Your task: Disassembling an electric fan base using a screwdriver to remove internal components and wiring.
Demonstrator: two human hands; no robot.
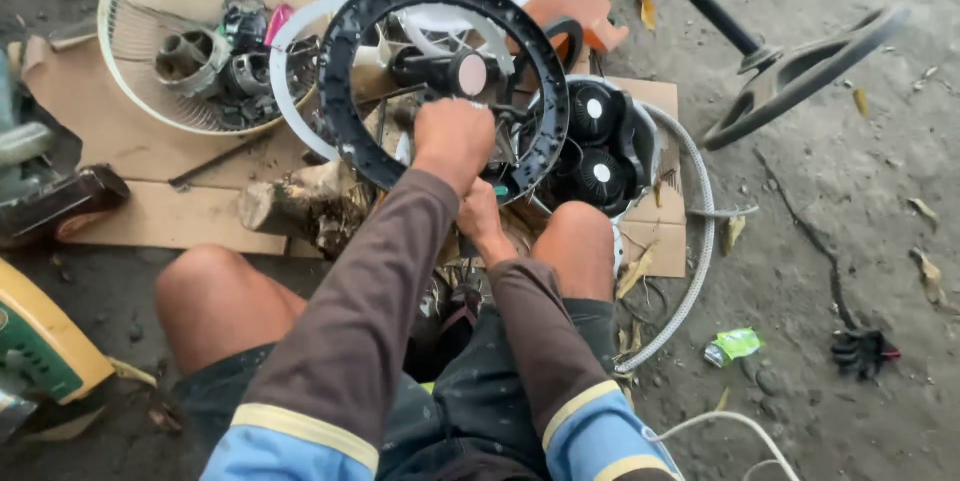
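Head view: only camera, looking down past my knees at the floor.
Left hand [453, 141]: fisted grip, knuckles up, closed on something at the lower inner edge of the black ring [345, 41]; what's inside the fist is hidden.
Right hand [480, 216]: just below and touching the left, grip curled tight around a part I can't make out, maybe a tool handle.
Black ring: round fan-guard rim, tilted up toward me, propped over the clutter; motor shaft with pinkish cap [470, 73] shows through its opening.
Around it: two black round motor housings [597, 146] just right of my hands, white wire guard [150, 1] with metal parts at upper left, wood stump [285, 206] at left, cardboard [150, 216] under all, fan base and pole [790, 76] well apart at upper right.
Doing it well (my judgement): keep left fist steady to pin the rim, work with the right close in, wrists low, don't let the ring rock on the loose parts.
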